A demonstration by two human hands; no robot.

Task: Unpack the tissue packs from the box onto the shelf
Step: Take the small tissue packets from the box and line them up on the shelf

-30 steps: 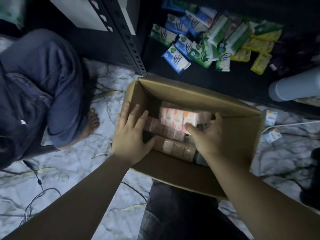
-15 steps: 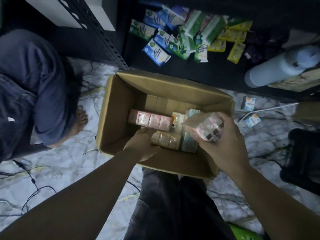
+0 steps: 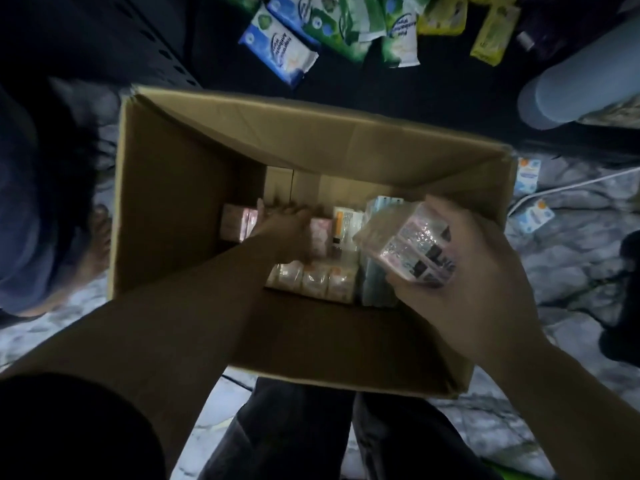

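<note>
An open cardboard box (image 3: 194,188) stands on the marble floor in front of my knees. Rows of pink tissue packs (image 3: 315,278) and pale blue ones (image 3: 381,209) lie at its bottom. My right hand (image 3: 478,292) holds a shiny wrapped bundle of tissue packs (image 3: 412,247) above the box's right side. My left hand (image 3: 287,230) reaches deep into the box, fingers resting on a pink row (image 3: 235,221); whether it grips it I cannot tell. The dark shelf (image 3: 433,91) beyond the box holds several blue, green and yellow packs (image 3: 284,53).
A pale grey cylinder (image 3: 581,88) lies on the shelf at right. Two small packs (image 3: 533,213) and a white cable (image 3: 575,185) lie on the floor right of the box. Another person in blue (image 3: 31,216) crouches at left, a bare foot (image 3: 98,244) next to the box.
My right hand lifted a wrapped bundle out of the box and holds it up. My left hand went from the box's near edge down onto the pink row. The camera moved closer.
</note>
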